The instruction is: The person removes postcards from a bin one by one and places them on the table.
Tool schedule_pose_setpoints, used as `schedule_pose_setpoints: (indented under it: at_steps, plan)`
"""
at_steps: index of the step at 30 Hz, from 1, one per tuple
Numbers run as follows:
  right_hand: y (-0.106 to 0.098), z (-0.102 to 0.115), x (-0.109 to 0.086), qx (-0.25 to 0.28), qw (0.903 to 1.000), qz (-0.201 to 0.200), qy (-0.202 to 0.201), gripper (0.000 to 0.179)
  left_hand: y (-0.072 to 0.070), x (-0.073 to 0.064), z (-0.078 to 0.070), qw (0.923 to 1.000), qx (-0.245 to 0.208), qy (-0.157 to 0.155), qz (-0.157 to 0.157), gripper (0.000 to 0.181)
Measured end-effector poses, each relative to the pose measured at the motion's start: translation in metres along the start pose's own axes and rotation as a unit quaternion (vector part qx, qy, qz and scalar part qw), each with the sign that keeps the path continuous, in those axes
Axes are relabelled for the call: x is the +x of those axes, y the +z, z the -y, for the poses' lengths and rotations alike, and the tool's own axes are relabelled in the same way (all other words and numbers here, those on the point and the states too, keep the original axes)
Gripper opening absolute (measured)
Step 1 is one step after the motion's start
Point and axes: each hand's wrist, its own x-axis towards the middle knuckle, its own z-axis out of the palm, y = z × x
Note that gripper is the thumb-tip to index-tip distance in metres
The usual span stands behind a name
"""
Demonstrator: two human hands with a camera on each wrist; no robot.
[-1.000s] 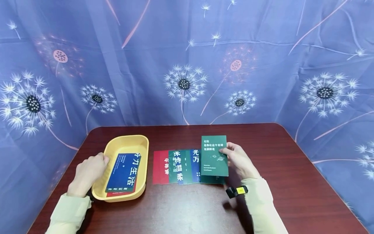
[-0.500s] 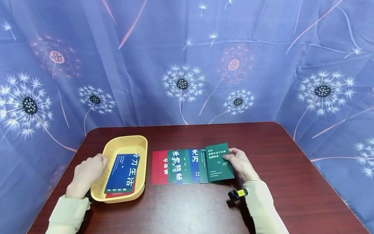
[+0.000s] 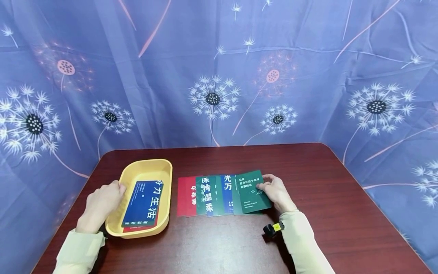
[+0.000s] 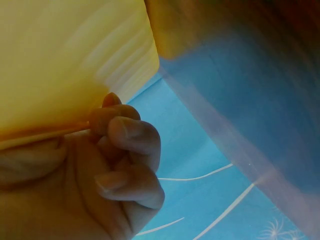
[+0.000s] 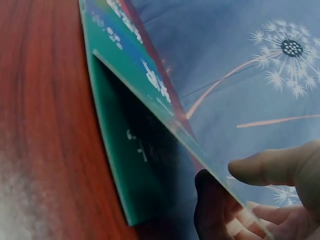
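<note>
My left hand (image 3: 102,202) grips the left rim of a yellow plastic basin (image 3: 165,213); the left wrist view shows the fingers (image 4: 137,135) curled at the basin's edge. A blue card (image 3: 140,201) with white characters lies inside, over green and red ones. To the right, my right hand (image 3: 278,192) pinches the right edge of a green card (image 3: 251,196) between thumb and fingers. In the right wrist view this card is tilted, its held side raised above another green card (image 5: 112,155). It overlaps the right end of a fanned row of cards.
The row holds red cards (image 3: 186,194), a green card (image 3: 202,201) with large white characters and a blue card (image 3: 228,190), overlapping on the dark red wooden table (image 3: 205,247). A blue curtain (image 3: 164,87) printed with dandelions hangs behind the table.
My right hand has lowered the green card onto the row's right end, moving it right and then slightly back left, and the card has turned a little. My left hand stays on the basin.
</note>
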Motion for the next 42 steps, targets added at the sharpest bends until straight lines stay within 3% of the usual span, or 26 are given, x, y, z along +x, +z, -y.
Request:
schedule_pose_setpoints:
  at_steps: [3,7,11,15,23,32,38,42]
  plan:
    - [0.002,-0.001,-0.001,-0.089,0.9954,-0.019,-0.029,0.05,0.0,0.0,0.0,1.0,0.0,0.002,-0.004,0.037]
    - [0.003,-0.001,-0.002,-0.214,0.9735,-0.052,-0.061,0.052,0.0,0.0,0.0,0.9999,0.001,0.007,-0.012,0.037]
    - [0.004,-0.001,-0.002,-0.269,0.9582,-0.062,-0.074,0.054,-0.002,0.0,0.001,0.9999,0.002,0.006,-0.01,0.037]
    - [0.005,0.0,-0.004,-0.295,0.95,-0.067,-0.078,0.054,-0.002,0.0,0.002,1.0,0.002,0.003,-0.008,0.037]
    - [0.006,0.001,-0.006,-0.318,0.9411,-0.07,-0.09,0.04,-0.001,-0.001,0.003,1.0,0.001,0.0,0.001,0.037]
    - [0.005,0.003,-0.011,-0.304,0.946,-0.064,-0.094,0.024,0.001,-0.001,0.003,1.0,-0.001,0.004,-0.006,0.037]
    - [0.009,0.01,-0.013,-0.274,0.9465,-0.054,-0.161,0.018,0.002,0.0,0.003,0.9999,0.0,0.009,-0.01,0.037]
    - [0.017,0.021,-0.018,-0.198,0.9611,-0.005,-0.193,0.012,0.003,0.0,0.002,0.9999,0.0,0.008,-0.012,0.037]
